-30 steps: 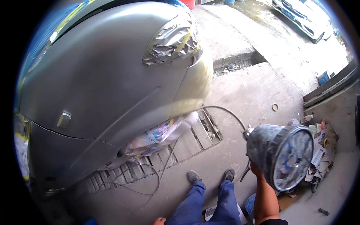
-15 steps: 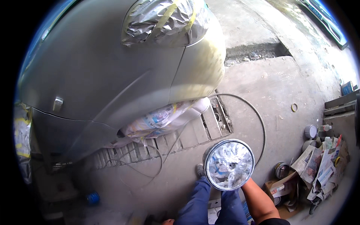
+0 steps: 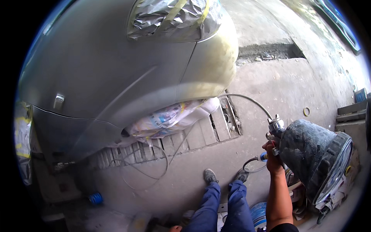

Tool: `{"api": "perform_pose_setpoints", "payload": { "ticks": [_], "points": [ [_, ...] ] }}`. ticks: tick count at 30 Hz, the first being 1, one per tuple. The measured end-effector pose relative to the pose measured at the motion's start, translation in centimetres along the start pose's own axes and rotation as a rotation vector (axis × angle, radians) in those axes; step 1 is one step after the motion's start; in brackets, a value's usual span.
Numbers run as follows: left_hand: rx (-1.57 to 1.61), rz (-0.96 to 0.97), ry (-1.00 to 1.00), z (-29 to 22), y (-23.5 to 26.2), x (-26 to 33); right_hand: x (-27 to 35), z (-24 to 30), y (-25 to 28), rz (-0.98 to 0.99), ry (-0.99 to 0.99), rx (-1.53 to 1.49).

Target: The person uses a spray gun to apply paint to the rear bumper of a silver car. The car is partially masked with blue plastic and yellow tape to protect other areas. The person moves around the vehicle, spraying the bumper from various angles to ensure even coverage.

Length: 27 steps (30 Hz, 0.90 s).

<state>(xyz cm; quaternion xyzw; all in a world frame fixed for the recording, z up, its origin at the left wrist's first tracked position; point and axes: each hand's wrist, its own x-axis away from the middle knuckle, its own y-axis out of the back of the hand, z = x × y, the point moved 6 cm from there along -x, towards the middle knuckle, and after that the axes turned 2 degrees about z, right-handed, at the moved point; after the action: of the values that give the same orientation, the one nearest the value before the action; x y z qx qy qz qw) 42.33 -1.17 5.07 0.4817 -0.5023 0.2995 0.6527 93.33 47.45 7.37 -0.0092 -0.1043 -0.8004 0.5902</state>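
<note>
My right hand (image 3: 273, 158) is closed round the handle of a paint spray gun, its metal nozzle (image 3: 276, 125) pointing up and left. A large, dark, paint-stained cup (image 3: 307, 149) is fixed to the gun and tips toward the lower right, its end covered in crinkled clear film. An air hose joins the handle at a blue connector (image 3: 263, 156). Only a sliver of my left hand (image 3: 176, 229) shows at the lower edge, and its fingers are hidden. Ahead on the left stands a car's grey body panel (image 3: 104, 77), with a yellowish patch at its rounded corner (image 3: 208, 73).
Silver masking film (image 3: 174, 21) covers the lamp area, and plastic sheeting (image 3: 166, 121) wraps the wheel. A slatted floor grate (image 3: 197, 139) runs below the car. Hose (image 3: 168, 162) loops across the floor. A tape roll (image 3: 306, 111) lies at right; a blue can (image 3: 95, 198) is at left.
My right hand has swung the spray gun rightward and tilted it. The cup's film-covered end faced me before; now its side, the nozzle and my fingers show. The view has shifted slightly.
</note>
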Motion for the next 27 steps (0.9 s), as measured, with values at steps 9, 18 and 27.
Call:
{"api": "perform_pose_setpoints", "payload": {
  "ticks": [9, 18, 27],
  "points": [
    [0.048, 0.003, 0.078, 0.4, 0.3, -0.8, 8.5, 1.2, -8.1, 0.217, 0.091, -0.01],
    [0.027, -0.02, 0.055, -1.1, 1.0, 0.2, 10.8, 0.9, -10.7, 0.34, 0.101, -0.017],
    [0.128, 0.019, 0.031, 1.7, 2.4, -0.7, 8.8, 2.6, -5.7, -0.031, -0.116, -0.086]
  ]
}}
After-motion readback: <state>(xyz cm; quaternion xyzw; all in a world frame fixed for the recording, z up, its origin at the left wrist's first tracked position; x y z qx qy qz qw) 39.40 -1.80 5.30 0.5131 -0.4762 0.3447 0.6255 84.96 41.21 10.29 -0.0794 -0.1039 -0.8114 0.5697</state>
